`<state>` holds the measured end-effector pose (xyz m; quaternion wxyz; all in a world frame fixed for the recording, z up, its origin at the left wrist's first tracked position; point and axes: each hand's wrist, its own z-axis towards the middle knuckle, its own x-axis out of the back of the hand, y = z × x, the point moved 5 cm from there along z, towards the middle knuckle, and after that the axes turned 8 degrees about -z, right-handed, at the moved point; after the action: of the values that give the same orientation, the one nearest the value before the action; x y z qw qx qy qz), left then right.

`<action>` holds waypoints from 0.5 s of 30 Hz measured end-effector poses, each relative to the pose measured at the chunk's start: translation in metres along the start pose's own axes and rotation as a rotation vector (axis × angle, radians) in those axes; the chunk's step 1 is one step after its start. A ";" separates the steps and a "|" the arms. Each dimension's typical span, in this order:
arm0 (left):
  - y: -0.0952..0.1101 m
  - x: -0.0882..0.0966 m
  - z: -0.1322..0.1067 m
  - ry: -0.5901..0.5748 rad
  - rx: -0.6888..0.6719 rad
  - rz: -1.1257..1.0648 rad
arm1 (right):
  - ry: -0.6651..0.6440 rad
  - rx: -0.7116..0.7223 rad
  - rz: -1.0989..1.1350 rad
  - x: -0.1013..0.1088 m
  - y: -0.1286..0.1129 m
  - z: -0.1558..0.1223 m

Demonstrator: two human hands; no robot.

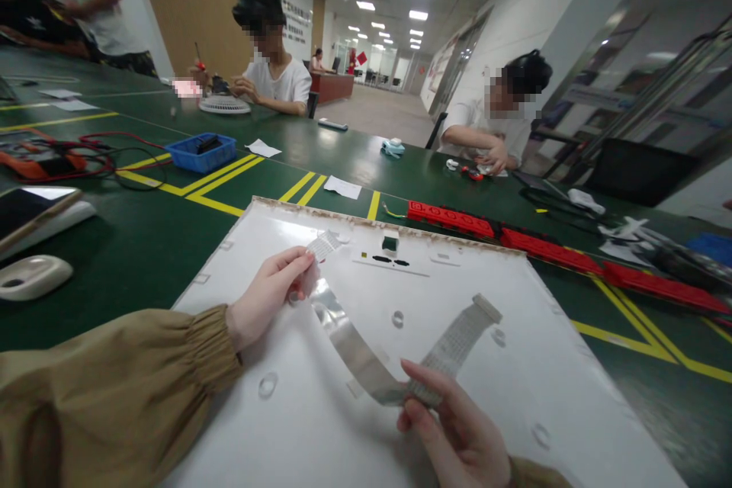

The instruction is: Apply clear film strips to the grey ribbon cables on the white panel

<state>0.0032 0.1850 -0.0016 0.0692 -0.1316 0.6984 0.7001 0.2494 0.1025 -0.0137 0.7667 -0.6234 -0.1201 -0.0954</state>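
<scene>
A flat ribbon cable (361,358), silvery along its middle, sags between my two hands above a large white panel (274,442). My left hand (280,282) pinches it near its upper left end, which sticks out past the fingertips. With thumb and fingers, my right hand (451,427) grips the cable lower down; the grey ribbed length with a connector (487,309) rises beyond it. The panel lies on the green table, with cut-outs and two dark connector-shaped slots (391,261) near its far edge. Several small clear rings (397,318) show on its surface.
Red strips (543,250) lie behind the panel. To the left are a blue tray (201,152), an orange meter (40,156) with leads and a white mouse-like device (35,275). Two people work across the table (320,156); paper slips lie between.
</scene>
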 end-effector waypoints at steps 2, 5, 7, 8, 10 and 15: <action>0.000 0.000 0.000 0.003 -0.001 -0.008 | 0.032 -0.016 -0.002 0.001 -0.001 -0.001; -0.001 0.001 0.000 -0.001 0.023 0.004 | 0.147 -0.040 0.005 0.006 -0.007 -0.002; -0.002 0.001 0.000 -0.009 0.037 0.015 | 0.225 -0.064 0.027 0.009 -0.014 0.000; -0.002 0.001 -0.001 -0.014 0.037 0.017 | 0.252 -0.080 0.038 0.010 -0.017 0.001; -0.002 0.001 -0.001 -0.017 0.034 0.019 | 0.286 -0.118 0.060 0.010 -0.022 0.003; -0.003 0.000 -0.001 -0.023 0.049 -0.006 | 0.306 -0.170 0.145 0.013 -0.018 0.009</action>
<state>0.0037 0.1841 -0.0048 0.0823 -0.1239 0.7142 0.6840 0.2555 0.1077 0.0088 0.7253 -0.6713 0.0518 -0.1434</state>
